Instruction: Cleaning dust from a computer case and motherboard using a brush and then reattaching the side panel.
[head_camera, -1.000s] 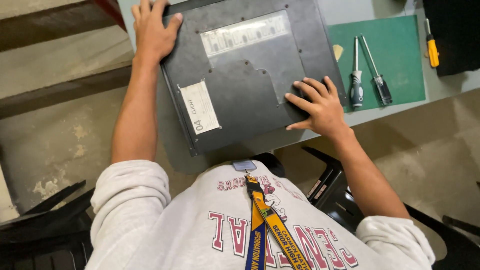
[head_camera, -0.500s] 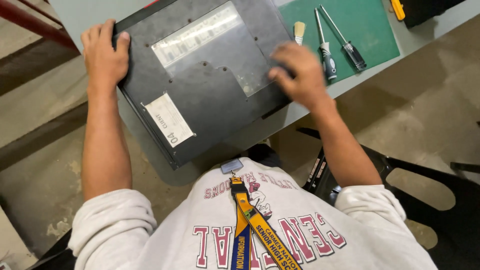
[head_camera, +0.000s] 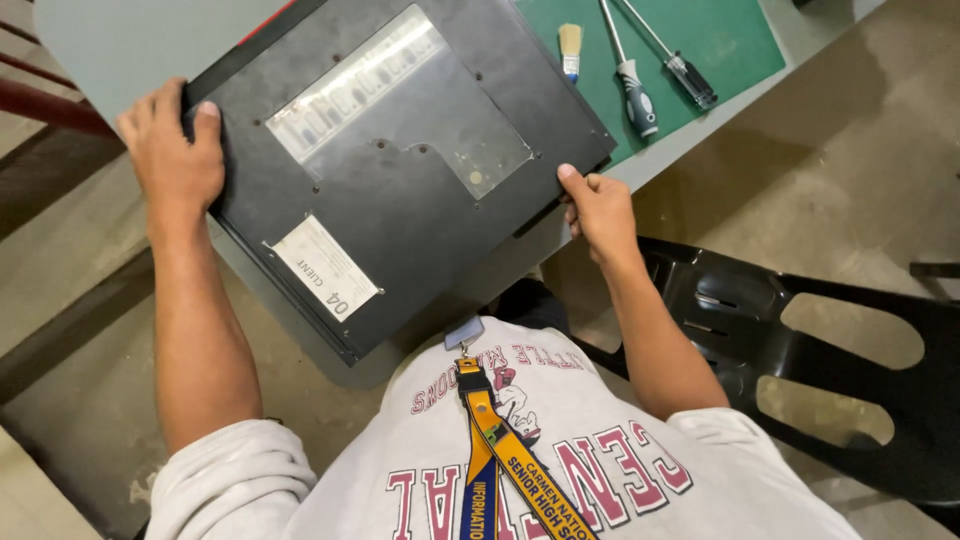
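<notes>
A flat dark grey monitor (head_camera: 400, 170) lies face down on the table, its metal back up, with a clear sticker strip and a white paper label on it. My left hand (head_camera: 175, 160) grips its far left corner, fingers curled over the edge. My right hand (head_camera: 597, 210) holds the right edge near the front corner, thumb on top and fingers underneath.
A green cutting mat (head_camera: 720, 50) lies at the table's right end with a small brush (head_camera: 570, 48) and two screwdrivers (head_camera: 640, 75) on it. A black plastic chair (head_camera: 800, 350) stands to my right. The grey table edge (head_camera: 300, 320) runs beneath the monitor. Concrete floor lies below.
My right hand slid off the monitor's back to grip its right edge. My left hand stayed on the far corner. The monitor has turned and shifted toward me.
</notes>
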